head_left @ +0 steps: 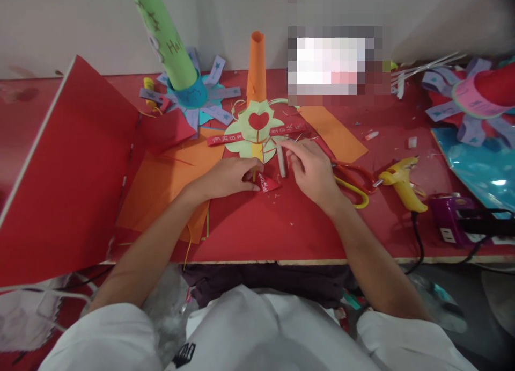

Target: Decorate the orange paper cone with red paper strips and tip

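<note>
In the middle stands a paper craft with an orange paper cone (256, 65) and pale green petals (233, 132) around its base. A red heart (258, 122) lies on its front. My left hand (231, 177) is curled, its thumb and fingers at a small red paper piece (267, 183) with white writing and a yellow strip; the fingers look closed on the red piece. My right hand (311, 167) is bent just right of the petals, its index finger pointing at them. A pale stick (281, 160) lies beside its fingertips. What this hand may pinch is too small to name.
Orange-and-yellow-handled scissors (354, 180), a yellow glue gun (404, 183) and a purple device (448, 218) lie right. A red board (76, 172) rises at left. Orange sheets (161, 194) lie beside my left arm. A green tube craft (169, 43) stands behind.
</note>
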The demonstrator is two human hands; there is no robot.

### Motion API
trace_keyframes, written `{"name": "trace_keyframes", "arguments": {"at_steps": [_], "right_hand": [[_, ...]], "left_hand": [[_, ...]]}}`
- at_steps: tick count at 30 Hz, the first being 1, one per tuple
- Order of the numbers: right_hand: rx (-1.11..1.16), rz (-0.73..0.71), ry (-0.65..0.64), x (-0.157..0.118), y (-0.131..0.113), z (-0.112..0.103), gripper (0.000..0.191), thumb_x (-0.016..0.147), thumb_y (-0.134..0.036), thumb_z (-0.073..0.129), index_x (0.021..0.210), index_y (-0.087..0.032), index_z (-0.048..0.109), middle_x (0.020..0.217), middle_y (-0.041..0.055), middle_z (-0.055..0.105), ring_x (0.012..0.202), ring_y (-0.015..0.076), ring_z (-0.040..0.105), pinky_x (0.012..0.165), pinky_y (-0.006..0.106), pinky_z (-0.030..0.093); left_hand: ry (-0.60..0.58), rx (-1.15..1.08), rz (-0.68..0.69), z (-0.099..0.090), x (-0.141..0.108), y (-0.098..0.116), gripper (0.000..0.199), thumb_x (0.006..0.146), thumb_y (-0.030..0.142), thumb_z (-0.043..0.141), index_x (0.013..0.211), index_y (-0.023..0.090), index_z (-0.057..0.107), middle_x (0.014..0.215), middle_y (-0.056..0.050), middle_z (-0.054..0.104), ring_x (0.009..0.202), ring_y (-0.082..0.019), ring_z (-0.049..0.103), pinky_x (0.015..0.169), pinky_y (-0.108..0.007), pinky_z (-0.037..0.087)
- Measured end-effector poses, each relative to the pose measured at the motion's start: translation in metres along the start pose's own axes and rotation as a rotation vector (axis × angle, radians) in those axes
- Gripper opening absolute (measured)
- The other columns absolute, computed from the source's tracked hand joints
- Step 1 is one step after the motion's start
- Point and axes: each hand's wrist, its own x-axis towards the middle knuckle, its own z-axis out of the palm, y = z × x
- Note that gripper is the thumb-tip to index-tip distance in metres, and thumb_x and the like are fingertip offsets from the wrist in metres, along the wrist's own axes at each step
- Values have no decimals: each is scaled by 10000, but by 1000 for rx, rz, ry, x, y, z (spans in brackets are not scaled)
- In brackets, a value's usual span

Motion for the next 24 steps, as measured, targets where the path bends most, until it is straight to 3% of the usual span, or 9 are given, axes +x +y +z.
{"name": "trace_keyframes", "arguments": {"at_steps": [3, 7, 11, 15, 24], "right_hand": [[155, -2, -72, 0, -7, -1, 290, 1067, -250, 507, 1265, -247, 719, 1102, 97, 773, 999, 276, 701, 912, 403, 534], [293, 86, -240, -2, -14, -2, 198, 1049, -344, 586, 1147, -241, 724, 927, 49, 789, 757, 218, 703, 749, 344, 507], [385, 146, -302, -1, -20, -3, 165, 988, -342, 651, 1104, -240, 710, 868, 23, 779, 670, 177, 659, 673, 303, 478], [454, 151, -343, 0, -21, -5, 194, 906, -221, 644, 1093, -239, 689, 866, 9, 776, 659, 151, 631, 642, 277, 451], [483, 131, -340, 1, -16, -4, 154, 953, -358, 682, 998, -214, 712, 846, 21, 756, 646, 145, 579, 618, 285, 427]], "left_hand": [[7, -23, 21, 0, -1, 0, 351, 913, 395, 778, 1205, 230, 673, 1003, -3, 696, 897, -191, 644, 747, -280, 399], [40, -40, 73, -1, -2, 1, 322, 903, 362, 756, 1175, 226, 652, 1195, -44, 670, 981, -203, 635, 803, -295, 424], [9, -130, 66, -1, -2, 2, 246, 894, 290, 715, 1121, 233, 639, 1013, -14, 696, 888, -186, 626, 750, -286, 410], [-21, -255, 87, 0, -1, -1, 253, 897, 280, 691, 1137, 236, 622, 879, 15, 654, 783, -161, 595, 694, -267, 400], [22, -506, 141, 6, 5, -11, 303, 878, 320, 722, 1132, 219, 594, 922, 3, 632, 761, -135, 568, 698, -257, 448]]}}
